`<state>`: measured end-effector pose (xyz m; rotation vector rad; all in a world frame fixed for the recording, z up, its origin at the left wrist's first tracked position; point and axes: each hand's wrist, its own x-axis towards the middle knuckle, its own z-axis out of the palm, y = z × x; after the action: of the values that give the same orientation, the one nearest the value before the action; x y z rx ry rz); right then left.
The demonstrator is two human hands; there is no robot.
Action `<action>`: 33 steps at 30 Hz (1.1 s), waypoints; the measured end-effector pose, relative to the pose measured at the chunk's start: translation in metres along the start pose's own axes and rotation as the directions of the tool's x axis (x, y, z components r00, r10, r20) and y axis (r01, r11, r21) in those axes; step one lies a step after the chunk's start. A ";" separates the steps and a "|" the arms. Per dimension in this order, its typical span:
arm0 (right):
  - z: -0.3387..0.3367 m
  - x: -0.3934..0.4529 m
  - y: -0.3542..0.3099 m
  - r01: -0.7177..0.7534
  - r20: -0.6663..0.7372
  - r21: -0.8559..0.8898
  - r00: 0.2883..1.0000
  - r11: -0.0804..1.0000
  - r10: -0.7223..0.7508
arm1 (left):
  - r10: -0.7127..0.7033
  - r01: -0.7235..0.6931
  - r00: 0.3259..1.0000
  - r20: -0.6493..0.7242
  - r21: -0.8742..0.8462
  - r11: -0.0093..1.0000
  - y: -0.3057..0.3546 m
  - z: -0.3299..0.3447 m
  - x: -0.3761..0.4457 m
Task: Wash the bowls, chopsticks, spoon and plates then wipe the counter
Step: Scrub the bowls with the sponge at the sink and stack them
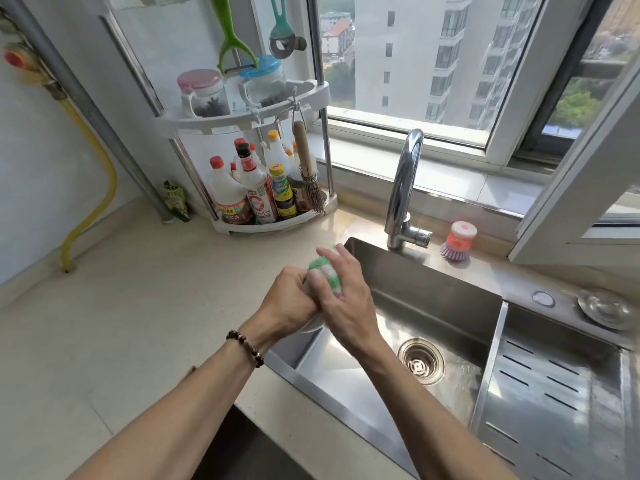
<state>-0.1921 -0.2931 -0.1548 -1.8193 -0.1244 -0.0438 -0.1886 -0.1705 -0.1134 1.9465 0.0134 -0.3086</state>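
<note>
Over the left edge of the steel sink (436, 292), both hands meet. My left hand (289, 301) curls round a small white bowl (311, 326), of which only a bit of the lower rim shows. My right hand (346, 301) holds a green and white dishcloth (325, 266) against the bowl, fingers wrapped over the cloth. Most of the bowl is hidden behind the two hands. No chopsticks, spoon or plates are in view.
The faucet (403, 188) stands behind the sink, with a pink and purple dish brush (459, 242) beside it. A perforated drain tray (554, 393) fills the sink's right part. A corner rack with sauce bottles (263, 195) stands on the beige counter (121, 323). The drain (420, 365) is open.
</note>
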 end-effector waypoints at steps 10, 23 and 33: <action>-0.005 0.005 0.002 0.016 -0.001 0.024 1.000 1.000 -0.016 | -0.014 0.014 0.999 0.029 -0.013 1.000 0.002 -0.003 -0.008; -0.025 0.022 -0.007 -0.226 -0.063 0.557 0.948 0.799 0.312 | 0.025 -0.029 0.998 0.058 0.071 0.997 0.027 -0.004 -0.016; -0.016 0.018 -0.013 -0.204 -0.044 0.471 0.966 0.858 0.253 | 0.058 -0.062 0.996 0.070 0.062 0.996 0.019 -0.019 -0.020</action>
<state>-0.1748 -0.3048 -0.1368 -1.3356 0.1492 0.0566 -0.2007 -0.1582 -0.0849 1.9947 -0.1001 -0.3386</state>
